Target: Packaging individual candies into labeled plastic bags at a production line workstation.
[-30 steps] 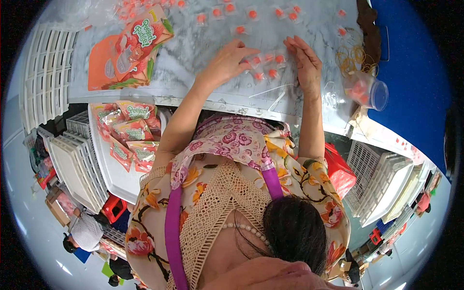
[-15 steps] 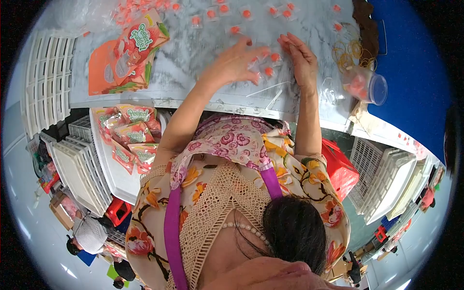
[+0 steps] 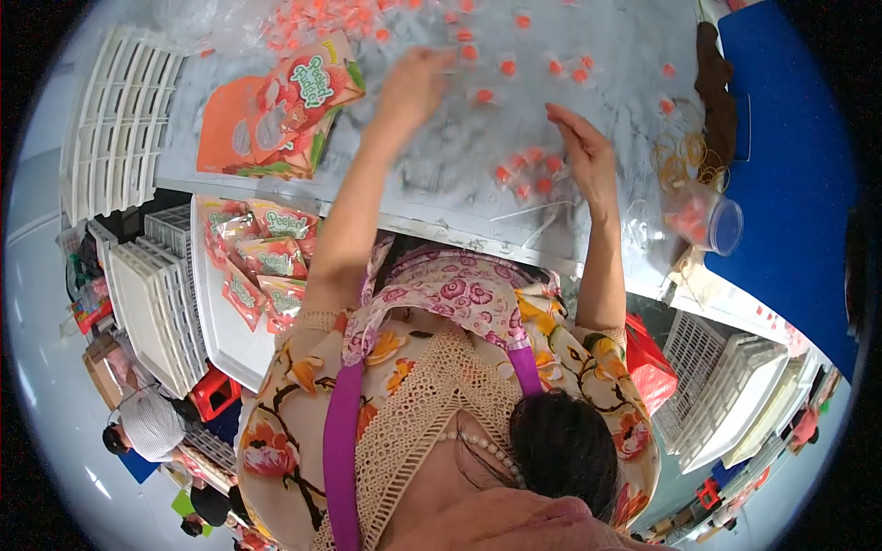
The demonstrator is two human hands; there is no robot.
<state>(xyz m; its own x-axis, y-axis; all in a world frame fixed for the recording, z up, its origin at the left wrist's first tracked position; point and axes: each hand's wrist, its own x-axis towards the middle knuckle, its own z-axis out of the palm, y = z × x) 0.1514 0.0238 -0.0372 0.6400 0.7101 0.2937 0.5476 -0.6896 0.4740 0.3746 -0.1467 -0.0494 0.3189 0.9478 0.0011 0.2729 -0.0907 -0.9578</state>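
Grey marbled tabletop (image 3: 570, 55) fills the upper part of the head view, bordered by a blue panel (image 3: 781, 156) to the right of the hands and by stacks of white slatted trays (image 3: 115, 129) far to the left of them. Orange printed pouches (image 3: 276, 110) with green and red artwork are laid flat just left of the left hand, and more of the same pouches (image 3: 257, 266) are piled on a white tray (image 3: 220, 331) below the table edge, presumably kept within easy reach. A clear plastic cup (image 3: 703, 216) holding orange pieces is seen lying tipped to the right of the right hand, with a loose heap of yellow rubber bands (image 3: 675, 156) just above it. Small orange wrapped sweets (image 3: 528, 174) are scattered across the table; one cluster lies between the hands, others beyond the fingertips. The left hand (image 3: 413, 87) is stretched forward with its fingers curled down among the far sweets; whether one is pinched cannot be told. The right hand (image 3: 583, 151) is held nearer, fingers bent and loosely gathered over the close cluster, touching or almost touching it, with nothing clearly gripped.
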